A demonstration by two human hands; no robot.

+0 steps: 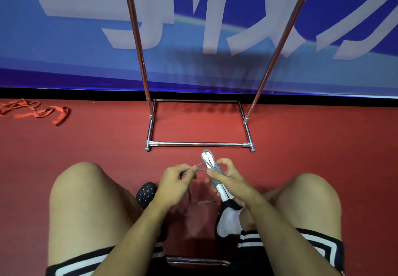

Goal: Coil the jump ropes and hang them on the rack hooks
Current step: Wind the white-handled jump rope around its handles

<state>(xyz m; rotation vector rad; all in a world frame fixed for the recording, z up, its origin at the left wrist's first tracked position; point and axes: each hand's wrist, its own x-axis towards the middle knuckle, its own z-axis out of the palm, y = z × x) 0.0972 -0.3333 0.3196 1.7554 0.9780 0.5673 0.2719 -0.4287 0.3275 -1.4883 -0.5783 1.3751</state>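
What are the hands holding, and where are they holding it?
A jump rope. The right hand grips its white handles where the grey cord is wrapped round them; the left hand pinches the loose cord beside the handles.

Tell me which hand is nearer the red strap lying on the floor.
Left. The left hand pinches the grey rope, on the side toward the red strap; the right hand grips the white handles, farther away.

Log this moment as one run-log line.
step: coiling | left hand: pinches grey rope | right hand: grips white handles, rope wrapped round | rack: ahead | hung: not yet
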